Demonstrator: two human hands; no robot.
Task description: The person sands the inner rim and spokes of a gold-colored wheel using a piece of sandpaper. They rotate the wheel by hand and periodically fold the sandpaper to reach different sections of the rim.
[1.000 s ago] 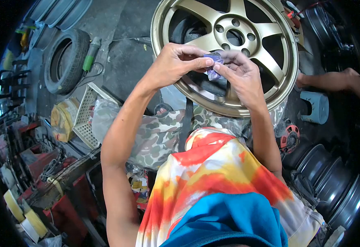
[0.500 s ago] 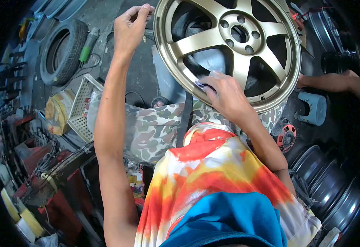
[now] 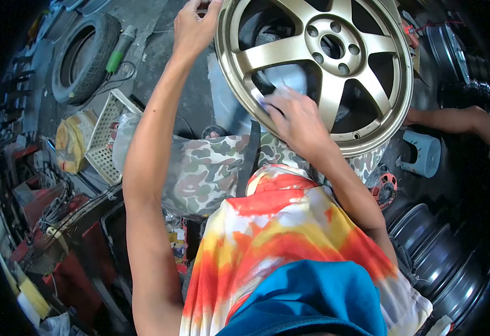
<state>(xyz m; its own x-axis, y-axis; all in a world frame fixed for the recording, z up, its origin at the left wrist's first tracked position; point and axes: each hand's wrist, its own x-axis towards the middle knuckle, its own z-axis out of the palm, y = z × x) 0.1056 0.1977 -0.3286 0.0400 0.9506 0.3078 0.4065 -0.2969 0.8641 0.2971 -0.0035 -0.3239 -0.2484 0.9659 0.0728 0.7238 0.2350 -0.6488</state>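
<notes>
A gold multi-spoke car wheel rim (image 3: 329, 106) lies tilted in front of me, its lower edge over my camouflage-covered lap (image 3: 211, 162). My right hand (image 3: 299, 120) is on the lower left of its face, fingers bent around a small pale, purplish-white piece of thin material (image 3: 264, 102). Motion blur hides what that material is. My left hand (image 3: 197, 31) is beside the wheel's upper left edge, thumb and fingers curled towards each other. Its fingertips are partly cut off by the top of the view, and I cannot make out what lies between them.
A loose tyre (image 3: 82, 59) and a green-and-grey power tool (image 3: 120, 50) lie at upper left. Nearby are a white plastic basket (image 3: 108, 140) and a yellow taped bundle (image 3: 72, 140). On the right are another person's limb (image 3: 452, 119), a light-blue stool (image 3: 424, 154) and several dark rims (image 3: 441, 252).
My left hand has moved up and right, closer to the wheel's edge. My right hand has shifted slightly up and left along the rim. The view has shifted slightly.
</notes>
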